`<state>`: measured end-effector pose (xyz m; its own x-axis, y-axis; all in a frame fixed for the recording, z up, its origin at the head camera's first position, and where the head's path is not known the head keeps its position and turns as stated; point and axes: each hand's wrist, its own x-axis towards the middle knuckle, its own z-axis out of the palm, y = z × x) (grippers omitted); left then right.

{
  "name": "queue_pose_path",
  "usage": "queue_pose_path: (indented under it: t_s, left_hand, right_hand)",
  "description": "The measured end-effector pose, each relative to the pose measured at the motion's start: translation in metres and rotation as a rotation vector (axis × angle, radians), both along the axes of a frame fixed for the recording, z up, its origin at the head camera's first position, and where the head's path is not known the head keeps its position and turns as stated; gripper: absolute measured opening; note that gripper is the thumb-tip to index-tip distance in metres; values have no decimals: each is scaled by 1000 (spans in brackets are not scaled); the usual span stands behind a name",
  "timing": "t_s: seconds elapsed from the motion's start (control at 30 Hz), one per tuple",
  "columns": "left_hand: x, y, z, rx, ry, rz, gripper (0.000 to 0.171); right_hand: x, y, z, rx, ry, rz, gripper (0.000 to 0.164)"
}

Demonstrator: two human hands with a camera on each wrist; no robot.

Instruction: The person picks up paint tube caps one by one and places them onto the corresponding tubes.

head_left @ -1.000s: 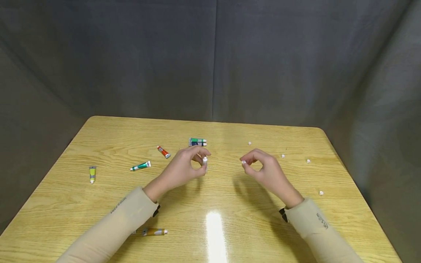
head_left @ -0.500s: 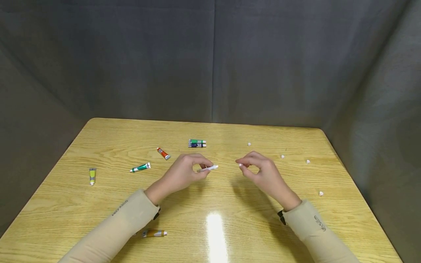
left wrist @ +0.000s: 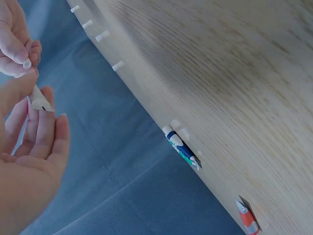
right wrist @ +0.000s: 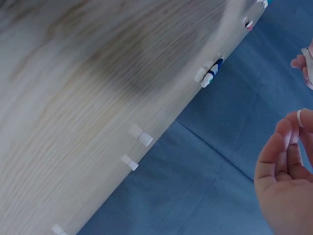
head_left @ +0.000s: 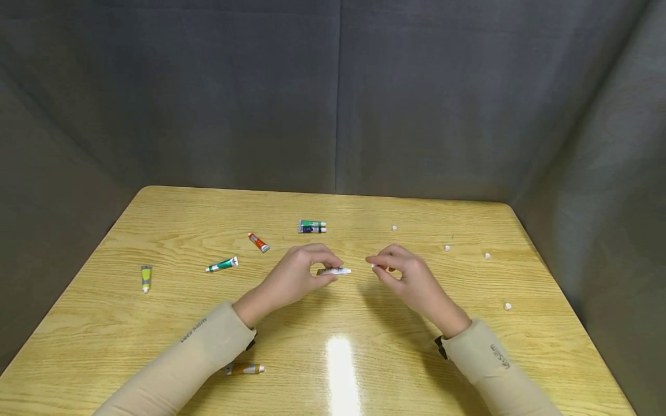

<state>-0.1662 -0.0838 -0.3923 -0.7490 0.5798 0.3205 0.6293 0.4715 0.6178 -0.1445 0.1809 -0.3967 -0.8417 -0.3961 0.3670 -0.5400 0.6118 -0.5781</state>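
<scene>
My left hand (head_left: 295, 276) pinches a small white-and-silver paint tube (head_left: 335, 271) between thumb and fingers. The tube lies almost level, its white nozzle end facing right. In the left wrist view its flat crimped end (left wrist: 42, 105) shows against the fingers. Across a narrow gap, my right hand (head_left: 408, 274) pinches a tiny white cap (head_left: 372, 266) at thumb and index fingertips. The right wrist view shows this cap as a thin white ring (right wrist: 299, 117), partly covered by the thumb. Both hands are raised over the middle of the wooden table (head_left: 291, 323).
Around the left half lie a yellow-green tube (head_left: 146, 279), a green tube (head_left: 222, 264) and a red tube (head_left: 258, 242). Green and dark blue tubes (head_left: 312, 226) sit side by side farther back. An ochre tube (head_left: 244, 369) is near the left sleeve. Several white caps (head_left: 487, 255) dot the right.
The left hand has turned the tube from upright to nearly level, nozzle toward the right. My right hand has come left and slightly lower with the cap, narrowing the gap between them.
</scene>
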Motion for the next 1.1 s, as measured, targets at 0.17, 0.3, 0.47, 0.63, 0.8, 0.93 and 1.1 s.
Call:
queue_pose_path:
  t_s: [0.17, 0.3, 0.47, 0.63, 0.8, 0.93, 1.1]
  left_hand:
    - [2, 2, 0, -6, 20, 14, 18]
    - [3, 4, 0, 8, 20, 23, 15]
    - [5, 7, 1, 16, 33, 25, 13]
    - [6, 9, 1, 30, 53, 22, 13]
    - [6, 10, 0, 35, 78, 26, 12]
    - [7, 11, 0, 13, 110, 48, 12]
    - [8, 12, 1, 1, 142, 68, 12]
  right_hand:
    - [2, -3, -3, -16, 18, 17, 20]
    - [2, -7, -6, -39, 54, 21, 13]
    - [4, -12, -8, -60, 56, 20, 13]
    - [6, -16, -7, -96, 71, 48, 16]
    - [6, -19, -8, -115, 101, 68, 16]
    - [6, -20, -10, -124, 108, 75, 16]
    - [7, -20, -9, -141, 85, 75, 14]
